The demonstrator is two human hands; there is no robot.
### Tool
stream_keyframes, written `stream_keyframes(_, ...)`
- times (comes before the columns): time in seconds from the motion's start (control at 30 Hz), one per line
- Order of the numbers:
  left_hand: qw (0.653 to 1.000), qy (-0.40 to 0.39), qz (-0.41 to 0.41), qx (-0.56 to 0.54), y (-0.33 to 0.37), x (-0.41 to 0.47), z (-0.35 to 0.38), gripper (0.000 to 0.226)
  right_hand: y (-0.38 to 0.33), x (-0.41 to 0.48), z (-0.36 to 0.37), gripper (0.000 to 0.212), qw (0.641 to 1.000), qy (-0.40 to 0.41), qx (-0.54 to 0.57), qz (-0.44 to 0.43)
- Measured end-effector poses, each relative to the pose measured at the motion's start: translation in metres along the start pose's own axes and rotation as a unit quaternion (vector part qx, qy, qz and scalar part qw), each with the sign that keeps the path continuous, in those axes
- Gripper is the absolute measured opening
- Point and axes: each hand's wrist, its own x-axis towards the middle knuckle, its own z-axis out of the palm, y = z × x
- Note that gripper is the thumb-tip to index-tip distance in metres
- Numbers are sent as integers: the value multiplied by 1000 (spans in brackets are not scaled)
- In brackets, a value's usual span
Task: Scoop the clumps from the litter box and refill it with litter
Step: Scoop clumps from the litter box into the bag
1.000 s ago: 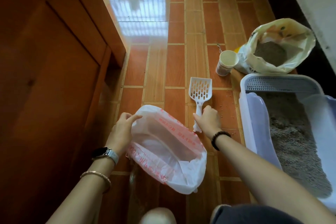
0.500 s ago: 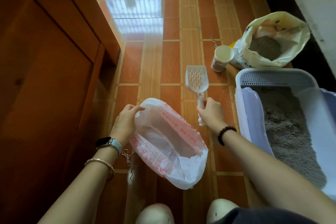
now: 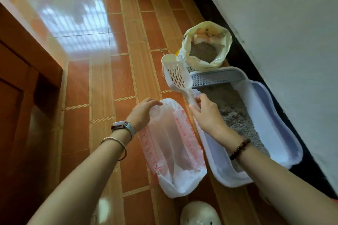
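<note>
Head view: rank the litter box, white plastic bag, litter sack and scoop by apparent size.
1. litter box
2. white plastic bag
3. litter sack and scoop look alike; the scoop is held up nearer the camera, so unranked.

Open floor (image 3: 102,82) lies between the cabinet (image 3: 22,78) and the plastic bag (image 3: 173,151). The wall (image 3: 283,33) runs close along the litter box (image 3: 270,124) on the right, and the litter sack (image 3: 206,65) blocks its far end.

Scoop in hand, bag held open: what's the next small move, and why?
Probably lower the scoop into the litter box: the right hand grips its handle, the slotted head is raised and empty, and the left hand holds the white bag open beside the box, ready for clumps.
</note>
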Motion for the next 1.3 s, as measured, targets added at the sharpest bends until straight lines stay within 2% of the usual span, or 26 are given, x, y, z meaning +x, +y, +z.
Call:
stream_keyframes(0.13, 999, -25, 43, 10, 8, 12, 16, 68, 10, -5, -9, 20, 1000, -5, -5, 10)
stream_keyframes(0.27, 998, -40, 48, 15, 4, 14, 20, 71, 13, -6, -11, 19, 1000, -2, -1, 8)
stream_keyframes(0.4, 999, -35, 17, 36, -8, 8, 17, 68, 9, -8, -9, 18, 1000, -4, 9, 0)
stream_keyframes(0.63, 997, 29, -50, 43, -25, -4, 12, 71, 7, -12, -7, 19, 1000, -10, 18, -6)
stream_keyframes(0.87, 995, 54, -62, 55, -19, -23, 2, 43, -1, -19, 1, 20, 1000, -6, 29, -11)
stream_keyframes(1.03, 993, 105, 13, 51, 6, -47, 0, 28, -4, -21, -1, 23, 1000, -2, 9, -7)
stream_keyframes(1.17, 990, 129, 61, 1, 43, -52, 8, 26, 5, -25, -21, 24, 1000, 20, 6, 10)
stream_keyframes(1.3, 989, 101, 99, -51, 82, -52, 28, 30, 33, -36, -56, 25, 997, 54, 6, 47)
